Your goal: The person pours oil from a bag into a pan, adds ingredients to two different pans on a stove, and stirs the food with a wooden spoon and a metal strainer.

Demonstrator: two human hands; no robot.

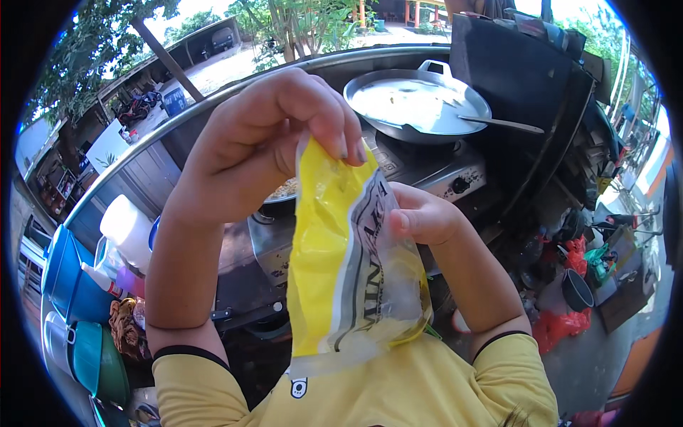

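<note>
A yellow and clear plastic pouch (325, 256) printed with large lettering hangs crumpled in front of my chest. With fingers and thumb, my left hand (283, 117) pinches its top corner. My right hand (427, 216) grips the pouch's right side, its thumb showing and the other fingers hidden behind the plastic. How much the pouch holds I cannot tell. Beyond my hands, a wide metal wok (416, 101) of shiny liquid sits on a gas stove (443, 176). A utensil's handle (501, 124) sticks out over the wok's right rim. Partly hidden by my left hand is a pan of food bits (283, 191).
A dark upright panel (512, 80) stands right of the wok. On the left are a blue bucket (80, 277), a white container (125, 227) and a green basin (113, 368). Red plastic bags (563, 328) and a grey bowl (577, 291) lie low on the right.
</note>
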